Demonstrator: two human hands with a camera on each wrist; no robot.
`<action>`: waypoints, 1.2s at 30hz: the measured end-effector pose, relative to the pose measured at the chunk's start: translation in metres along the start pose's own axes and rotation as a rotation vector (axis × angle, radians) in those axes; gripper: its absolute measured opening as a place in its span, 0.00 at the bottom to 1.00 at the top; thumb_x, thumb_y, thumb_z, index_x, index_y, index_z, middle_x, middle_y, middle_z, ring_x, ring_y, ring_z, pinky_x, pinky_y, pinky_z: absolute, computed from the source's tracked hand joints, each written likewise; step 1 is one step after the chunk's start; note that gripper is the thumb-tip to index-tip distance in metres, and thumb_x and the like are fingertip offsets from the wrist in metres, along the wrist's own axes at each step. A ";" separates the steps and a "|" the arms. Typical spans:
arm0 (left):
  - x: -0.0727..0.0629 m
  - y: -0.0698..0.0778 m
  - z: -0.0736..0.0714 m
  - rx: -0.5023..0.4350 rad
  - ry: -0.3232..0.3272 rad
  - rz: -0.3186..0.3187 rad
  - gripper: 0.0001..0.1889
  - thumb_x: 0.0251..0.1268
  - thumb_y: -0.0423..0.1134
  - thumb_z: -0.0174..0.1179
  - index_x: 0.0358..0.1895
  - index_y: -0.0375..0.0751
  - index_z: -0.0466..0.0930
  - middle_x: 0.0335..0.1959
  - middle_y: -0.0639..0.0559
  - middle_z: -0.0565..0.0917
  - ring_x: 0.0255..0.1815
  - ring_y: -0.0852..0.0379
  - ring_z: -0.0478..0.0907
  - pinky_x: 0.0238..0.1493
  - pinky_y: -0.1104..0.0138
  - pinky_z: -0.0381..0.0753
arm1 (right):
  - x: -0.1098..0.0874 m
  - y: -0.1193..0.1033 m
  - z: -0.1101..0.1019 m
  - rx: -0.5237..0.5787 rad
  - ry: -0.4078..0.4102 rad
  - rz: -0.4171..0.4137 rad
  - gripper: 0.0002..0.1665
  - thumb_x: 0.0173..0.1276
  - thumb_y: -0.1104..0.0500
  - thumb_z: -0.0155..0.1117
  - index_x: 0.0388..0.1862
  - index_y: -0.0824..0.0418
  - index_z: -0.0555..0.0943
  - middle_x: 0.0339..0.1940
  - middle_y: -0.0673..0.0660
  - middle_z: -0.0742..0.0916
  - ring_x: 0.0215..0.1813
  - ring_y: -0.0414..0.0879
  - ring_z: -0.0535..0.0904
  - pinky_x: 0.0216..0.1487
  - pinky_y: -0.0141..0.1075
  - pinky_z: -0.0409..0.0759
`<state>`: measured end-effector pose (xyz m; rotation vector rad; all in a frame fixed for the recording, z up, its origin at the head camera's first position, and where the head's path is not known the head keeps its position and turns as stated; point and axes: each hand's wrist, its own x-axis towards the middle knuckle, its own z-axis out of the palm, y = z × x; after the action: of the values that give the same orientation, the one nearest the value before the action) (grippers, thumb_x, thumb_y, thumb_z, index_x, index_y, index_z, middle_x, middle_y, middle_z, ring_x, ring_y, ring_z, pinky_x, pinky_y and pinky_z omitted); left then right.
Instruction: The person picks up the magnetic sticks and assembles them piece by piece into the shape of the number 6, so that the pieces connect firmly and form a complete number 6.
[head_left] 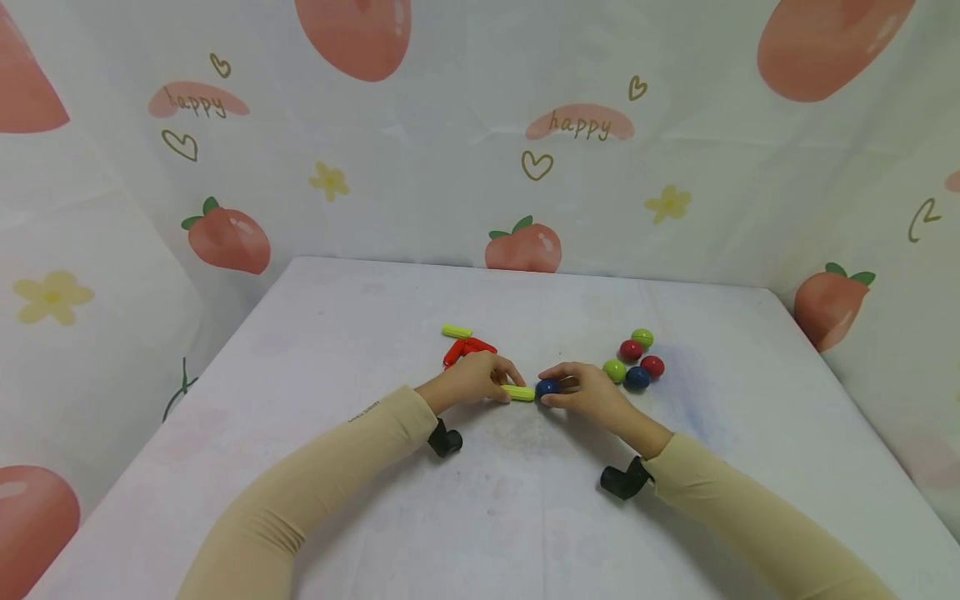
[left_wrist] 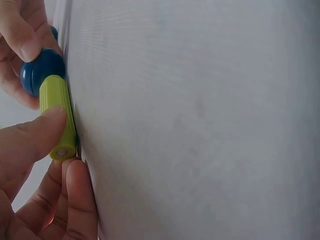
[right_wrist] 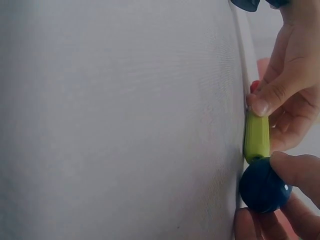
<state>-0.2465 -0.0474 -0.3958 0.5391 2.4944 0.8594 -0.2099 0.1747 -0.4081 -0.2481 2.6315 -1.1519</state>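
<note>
Head view, read left to right on a clock face centred on the held blue ball (head_left: 547,388): far out toward nine o'clock, a thin dark cord (head_left: 184,387) shows at the side of the white table (head_left: 360,333). At eight, a black wrist device (head_left: 447,442) sits below the cuff of the left sleeve (head_left: 315,479). At ten lie a loose yellow-green rod (head_left: 457,331) and, just below it, red rods (head_left: 453,352), whose lower ends the left hand (head_left: 476,375) partly blocks from sight. That hand has its thumb and fingers clamped on the held yellow-green rod (head_left: 519,392), which lies at nine o'clock with its end touching the ball in both wrist views. The right hand (head_left: 596,393), at three, pinches the blue ball between thumb and fingers; it stands between that ball and a ball cluster (head_left: 631,350) out past two o'clock. Around the cluster, a green ball sits near twelve, red ones near eleven and three, a blue one at six and a green one at eight. A second black device (head_left: 624,481) hangs between four and five.

Counted: two yellow-green rods; at least two red rods, the exact number unclear; six balls, namely two blue, two red, two green.
</note>
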 end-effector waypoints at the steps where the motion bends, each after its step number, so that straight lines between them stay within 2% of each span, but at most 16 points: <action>1: 0.000 0.000 0.000 0.001 0.000 0.000 0.13 0.63 0.35 0.71 0.50 0.52 0.89 0.38 0.52 0.84 0.36 0.58 0.76 0.36 0.72 0.74 | 0.000 0.000 0.000 -0.001 -0.001 -0.002 0.23 0.67 0.58 0.73 0.60 0.62 0.83 0.57 0.63 0.88 0.61 0.60 0.84 0.63 0.51 0.82; 16: -0.001 -0.001 0.000 0.003 0.003 0.006 0.13 0.63 0.36 0.71 0.49 0.53 0.88 0.39 0.52 0.84 0.38 0.58 0.76 0.38 0.72 0.75 | 0.002 0.000 0.000 0.036 -0.008 -0.014 0.23 0.68 0.59 0.72 0.60 0.64 0.82 0.56 0.64 0.88 0.60 0.59 0.85 0.63 0.50 0.82; 36: 0.000 -0.005 0.000 -0.009 0.002 0.040 0.14 0.65 0.36 0.70 0.52 0.52 0.86 0.40 0.51 0.84 0.39 0.58 0.76 0.39 0.73 0.74 | 0.001 -0.001 -0.001 0.016 -0.014 -0.008 0.24 0.67 0.57 0.73 0.59 0.63 0.82 0.56 0.64 0.88 0.59 0.59 0.85 0.62 0.50 0.83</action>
<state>-0.2470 -0.0512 -0.3993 0.5867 2.4879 0.8861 -0.2111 0.1744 -0.4074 -0.2622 2.6099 -1.1694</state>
